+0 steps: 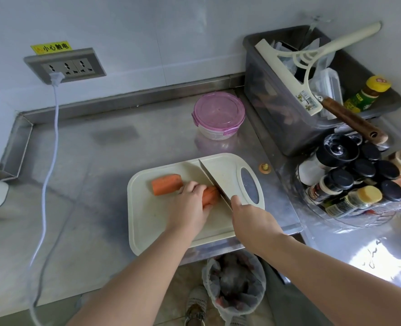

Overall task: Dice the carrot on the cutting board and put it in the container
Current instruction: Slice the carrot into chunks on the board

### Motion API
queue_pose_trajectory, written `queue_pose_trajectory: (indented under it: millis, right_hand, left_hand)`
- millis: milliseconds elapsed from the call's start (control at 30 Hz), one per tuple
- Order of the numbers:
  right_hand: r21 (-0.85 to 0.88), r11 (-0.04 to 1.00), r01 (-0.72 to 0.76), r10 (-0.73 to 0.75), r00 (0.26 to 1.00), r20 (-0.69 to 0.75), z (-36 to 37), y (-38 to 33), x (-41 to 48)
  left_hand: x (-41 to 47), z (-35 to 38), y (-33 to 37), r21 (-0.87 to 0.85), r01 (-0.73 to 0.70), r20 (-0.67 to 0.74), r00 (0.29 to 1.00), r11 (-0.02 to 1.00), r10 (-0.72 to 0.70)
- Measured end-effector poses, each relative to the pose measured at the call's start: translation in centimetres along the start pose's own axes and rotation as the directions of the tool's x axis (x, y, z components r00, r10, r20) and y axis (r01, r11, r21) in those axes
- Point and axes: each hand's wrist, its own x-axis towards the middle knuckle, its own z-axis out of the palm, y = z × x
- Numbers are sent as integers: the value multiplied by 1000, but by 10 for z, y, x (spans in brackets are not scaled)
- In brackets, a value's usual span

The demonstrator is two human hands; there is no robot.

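Observation:
A cream cutting board [152, 222] lies on the steel counter. Two orange carrot pieces are on it: one [166, 184] lies free at the upper left, the other [210, 195] is under my left hand [191, 205], whose fingers curl over it and hold it down. My right hand [251, 220] grips the handle of a cleaver [218, 176]; its broad blade stands against the right end of the held carrot piece. A round container with a pink lid [219, 114] sits behind the board, its lid on.
A cut carrot end [264, 167] lies right of the board. A grey tub [288, 128] of utensils and a rack of spice jars [350, 180] crowd the right. A white cord [46, 184] runs from the wall socket down the left. A lined bin [234, 281] stands below the counter edge.

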Motion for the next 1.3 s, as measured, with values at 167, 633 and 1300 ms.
queue_pose_trajectory:
  millis: [167, 633, 1300]
  right_hand:
    - [126, 991, -39, 41, 999, -12, -5, 5, 7]
    - [129, 991, 31, -19, 995, -95, -11, -1, -14]
    - [33, 999, 8, -7, 1000, -24, -23, -3, -18]
  left_hand:
    - [0, 1, 1, -11, -43, -19, 999, 999, 42]
    - [-4, -1, -3, -39, -92, -102, 991, 995, 88]
    - [-3, -3, -3, -43, -102, -131, 987, 994, 96]
